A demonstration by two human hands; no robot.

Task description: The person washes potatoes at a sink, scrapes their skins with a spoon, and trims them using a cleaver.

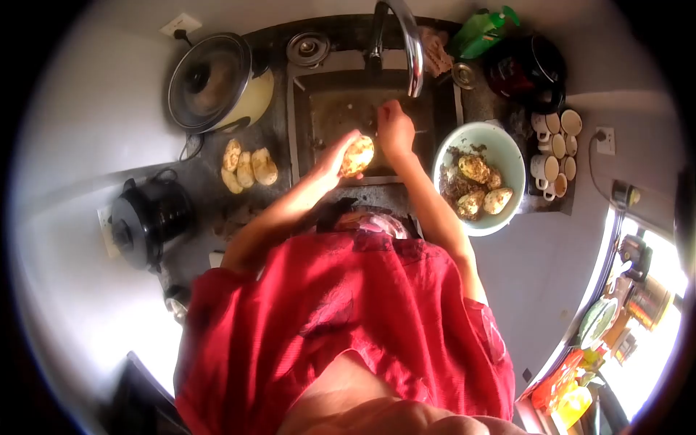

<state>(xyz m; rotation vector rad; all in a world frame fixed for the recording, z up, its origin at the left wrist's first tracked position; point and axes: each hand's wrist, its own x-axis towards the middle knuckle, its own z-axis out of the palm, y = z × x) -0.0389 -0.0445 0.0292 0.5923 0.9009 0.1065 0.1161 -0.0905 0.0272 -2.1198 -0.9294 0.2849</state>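
Note:
My left hand (339,152) is closed around a pale, oblong tuber (358,156) with brown patches, held over the near part of the sink (326,109). A short way to its right, my right hand (396,132) hangs over the sink with its fingers curled together. Whatever those fingers hold, if anything, is hidden. Right of the sink, a pale green basin (515,170) holds several similar tubers (475,169) among dark scraps or soil. Several cleaner-looking yellowish tubers (246,170) lie on the counter to the left.
A curved faucet (413,54) arches over the sink. A lidded cream cooker (250,98) and a black pot (152,221) stand left. Several mugs (544,169), a dark appliance (525,69) and a green bottle (486,32) are at the right.

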